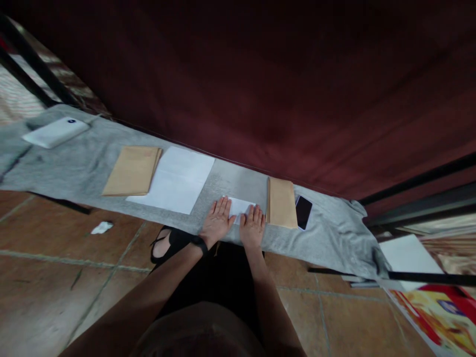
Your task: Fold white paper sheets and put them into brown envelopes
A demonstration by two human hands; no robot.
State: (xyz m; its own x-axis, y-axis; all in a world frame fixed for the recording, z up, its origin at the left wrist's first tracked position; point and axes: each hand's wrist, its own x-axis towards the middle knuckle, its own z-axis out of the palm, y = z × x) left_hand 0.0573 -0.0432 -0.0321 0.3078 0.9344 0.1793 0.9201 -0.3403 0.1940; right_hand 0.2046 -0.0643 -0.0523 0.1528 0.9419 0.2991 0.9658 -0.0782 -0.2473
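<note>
A small folded white sheet of paper lies on the grey cloth, partly covered by my hands. My left hand rests flat on its left end, fingers stretched out. On its right end my right hand lies flat too, palm down. Left of them are larger white paper sheets, beside a stack of brown paper envelopes. Close to the right hand sits another brown paper stack, with a dark-screened phone just past it.
The grey cloth covers a long narrow surface backed by a dark red curtain. A white device lies at the far left. Black metal bars stand at both ends. A colourful printed package is at the lower right, above the tiled floor.
</note>
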